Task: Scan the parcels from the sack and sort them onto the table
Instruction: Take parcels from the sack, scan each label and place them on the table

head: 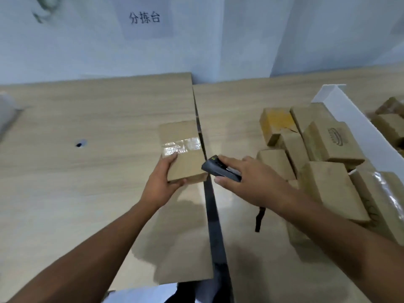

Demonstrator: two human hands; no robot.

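1. The left hand gripped the parcel at its near end, thumb on top and fingers curled beneath. It held the parcel over the table, beside the seam between the two tops and seemingly raised, to judge by the shadow below. That grip left the top face and far end bare, likely so a label could be read.
2. The right hand was closed round a dark scanner, whose nose pointed left at the parcel's near right corner, just beside it (a strap hung below the wrist). I judged this to be the scanning step, with sorting not yet done.
3. The parcel was a plain brown oblong carton with a band of shiny clear tape across its middle. No label showed on the faces in view, so it might need turning.
4. Further right, a pile of similar cartons lay jumbled on the table against a white divider, probably the sorted lot, with more cartons beyond it.
5. On the far wall hung a paper sign. No sack was in view.
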